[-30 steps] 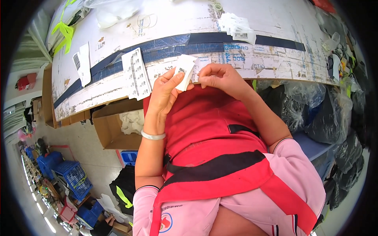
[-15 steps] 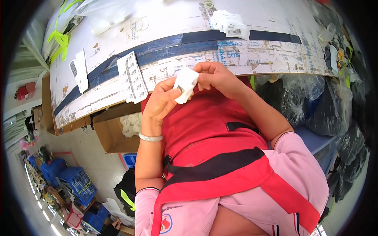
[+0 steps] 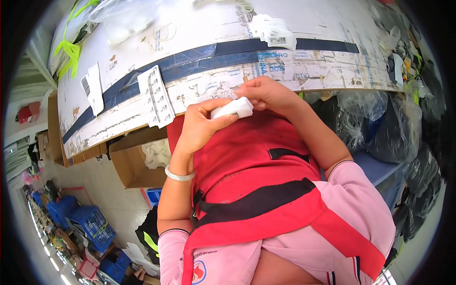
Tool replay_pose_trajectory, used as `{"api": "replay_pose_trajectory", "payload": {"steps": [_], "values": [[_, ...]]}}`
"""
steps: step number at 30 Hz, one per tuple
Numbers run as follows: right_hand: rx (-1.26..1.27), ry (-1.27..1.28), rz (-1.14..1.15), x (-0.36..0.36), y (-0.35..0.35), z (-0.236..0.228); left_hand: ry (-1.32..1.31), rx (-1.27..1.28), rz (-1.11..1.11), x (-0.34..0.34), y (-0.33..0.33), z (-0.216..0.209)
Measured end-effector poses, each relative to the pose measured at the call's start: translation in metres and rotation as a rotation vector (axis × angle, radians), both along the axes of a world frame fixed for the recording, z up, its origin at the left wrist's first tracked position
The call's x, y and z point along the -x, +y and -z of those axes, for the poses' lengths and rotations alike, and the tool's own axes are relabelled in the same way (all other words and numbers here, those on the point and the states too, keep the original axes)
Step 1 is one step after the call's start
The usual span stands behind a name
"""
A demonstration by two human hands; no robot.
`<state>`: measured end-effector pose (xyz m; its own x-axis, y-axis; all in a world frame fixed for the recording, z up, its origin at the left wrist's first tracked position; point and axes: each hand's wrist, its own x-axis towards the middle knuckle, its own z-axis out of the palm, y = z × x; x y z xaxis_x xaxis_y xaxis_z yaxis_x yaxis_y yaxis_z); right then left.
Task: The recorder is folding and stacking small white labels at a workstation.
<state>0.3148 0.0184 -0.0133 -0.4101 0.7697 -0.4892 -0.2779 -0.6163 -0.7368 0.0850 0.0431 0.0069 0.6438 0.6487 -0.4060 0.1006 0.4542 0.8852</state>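
Observation:
In front of the red apron, my left hand (image 3: 199,126) grips a small stack of white labels (image 3: 232,109) between thumb and fingers. The stack lies sideways, with a little dark print near the thumb. My right hand (image 3: 267,94) is closed in a pinch at the stack's right end. What its fingertips hold is too small to make out. Left of the hands, two printed white label sheets (image 3: 157,97) overlap at the table's near edge, and white printed strips (image 3: 93,91) lie farther left. A fanned pile of white labels (image 3: 274,33) rests toward the back of the table.
The worn white tabletop (image 3: 199,59) carries dark blue tape. Clear plastic bags (image 3: 123,23) lie at its back left. Beneath the near edge stands an open cardboard box (image 3: 128,164) with white material inside. Plastic-wrapped dark bundles (image 3: 365,123) fill the right side; a blue crate (image 3: 92,228) is lower left.
My left hand has turned the label stack from upright to nearly sideways, its end now toward the right. My right hand has moved slightly right, its fingers still pinched at the stack.

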Motion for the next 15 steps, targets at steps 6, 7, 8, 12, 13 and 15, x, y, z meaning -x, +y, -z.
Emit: {"api": "replay_pose_trajectory", "payload": {"steps": [6, 7, 8, 12, 13, 15], "values": [[0.022, 0.123, 0.063, 0.009, -0.019, -0.026, 0.382, -0.691, -0.101, -0.007, -0.004, -0.007], [-0.052, 0.028, 0.066, 0.012, -0.022, -0.029, 0.452, -0.827, -0.081, -0.010, -0.005, -0.008], [-0.126, -0.066, 0.069, 0.015, -0.022, -0.031, 0.522, -0.962, -0.060, -0.013, -0.006, -0.009], [-0.302, -0.346, 0.071, 0.040, -0.024, -0.035, 0.464, -1.029, -0.097, -0.019, -0.006, 0.005], [-0.314, -0.389, 0.042, 0.049, -0.025, -0.038, 0.477, -0.957, -0.161, -0.020, -0.005, 0.006], [-0.543, -0.589, 0.084, 0.067, -0.034, -0.032, 0.490, -0.887, -0.226, -0.021, 0.001, 0.007]]}}
